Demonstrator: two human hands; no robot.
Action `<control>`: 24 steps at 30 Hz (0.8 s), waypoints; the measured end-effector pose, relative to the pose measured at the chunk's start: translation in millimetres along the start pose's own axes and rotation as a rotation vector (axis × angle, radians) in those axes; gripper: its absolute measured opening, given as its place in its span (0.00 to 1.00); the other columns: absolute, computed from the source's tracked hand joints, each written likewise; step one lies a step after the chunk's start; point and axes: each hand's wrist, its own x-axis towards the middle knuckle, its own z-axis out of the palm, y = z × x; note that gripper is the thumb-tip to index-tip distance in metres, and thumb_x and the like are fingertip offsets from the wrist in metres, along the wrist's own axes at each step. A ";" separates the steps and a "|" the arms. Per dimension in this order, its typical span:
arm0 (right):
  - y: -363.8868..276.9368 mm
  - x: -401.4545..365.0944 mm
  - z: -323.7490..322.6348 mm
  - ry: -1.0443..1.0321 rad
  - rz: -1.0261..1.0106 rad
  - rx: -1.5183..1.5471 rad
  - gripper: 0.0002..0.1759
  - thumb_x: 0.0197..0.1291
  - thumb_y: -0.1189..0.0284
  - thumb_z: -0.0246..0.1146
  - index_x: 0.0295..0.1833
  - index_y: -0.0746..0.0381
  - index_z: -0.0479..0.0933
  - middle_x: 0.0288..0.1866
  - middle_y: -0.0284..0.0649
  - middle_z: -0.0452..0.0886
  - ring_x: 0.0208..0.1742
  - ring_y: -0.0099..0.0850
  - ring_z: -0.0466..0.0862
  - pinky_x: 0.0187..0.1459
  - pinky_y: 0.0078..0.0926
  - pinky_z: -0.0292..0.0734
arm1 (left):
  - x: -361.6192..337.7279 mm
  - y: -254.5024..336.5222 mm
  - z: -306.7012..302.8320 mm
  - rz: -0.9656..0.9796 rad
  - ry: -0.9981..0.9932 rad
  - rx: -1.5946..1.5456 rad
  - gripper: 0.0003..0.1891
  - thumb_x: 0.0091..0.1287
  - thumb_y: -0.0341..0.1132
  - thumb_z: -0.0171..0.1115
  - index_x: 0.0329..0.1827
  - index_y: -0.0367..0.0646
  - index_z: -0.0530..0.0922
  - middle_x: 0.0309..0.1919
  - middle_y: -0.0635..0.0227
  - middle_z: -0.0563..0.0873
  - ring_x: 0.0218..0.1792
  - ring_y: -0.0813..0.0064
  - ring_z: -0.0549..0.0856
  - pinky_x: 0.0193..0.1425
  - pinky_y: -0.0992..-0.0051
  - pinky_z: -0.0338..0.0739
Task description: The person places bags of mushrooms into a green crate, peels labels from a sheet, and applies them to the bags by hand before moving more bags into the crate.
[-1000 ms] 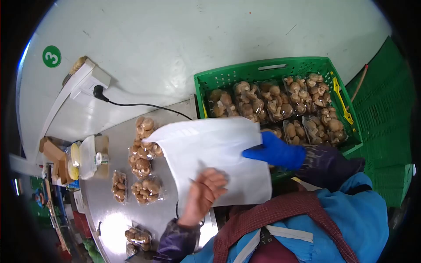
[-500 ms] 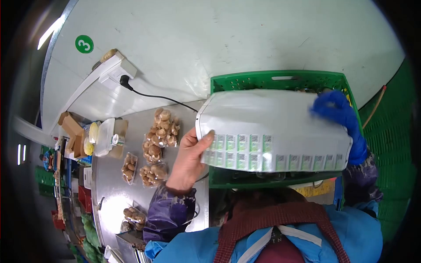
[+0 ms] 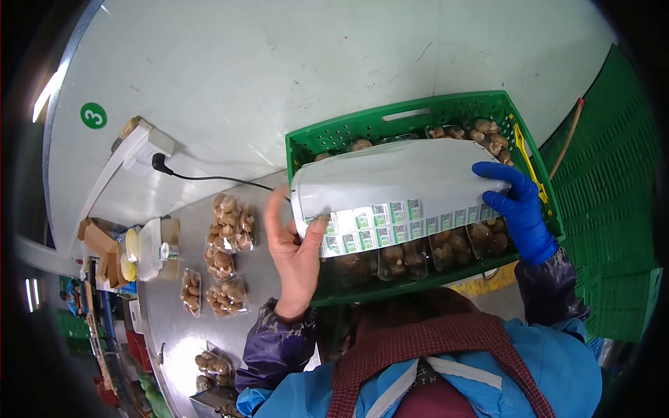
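We are in a produce packing room: mushroom packs [image 3: 402, 262] in a green crate [image 3: 456, 107], label sheet [image 3: 404, 177] above, further trays [image 3: 230, 224] on a steel table [image 3: 244, 333]; beyond its left edge, perhaps bagged vegetables [image 3: 151, 393], too blurred for us.

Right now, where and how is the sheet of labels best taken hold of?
The sheet of labels is probably best pinched at its right end, coming from the right: it is thin and bowed, and that end is plain white beyond the labels. The blue-gloved right hand is there.
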 end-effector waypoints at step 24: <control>-69.8 -20.1 -46.9 -0.087 -0.350 -0.591 0.13 0.44 0.68 0.66 0.30 0.66 0.73 0.39 0.45 0.72 0.37 0.40 0.73 0.41 0.30 0.69 | -5.6 26.6 5.0 0.099 -0.196 0.423 0.06 0.55 0.28 0.65 0.27 0.36 0.76 0.20 0.68 0.75 0.21 0.80 0.72 0.25 0.80 0.65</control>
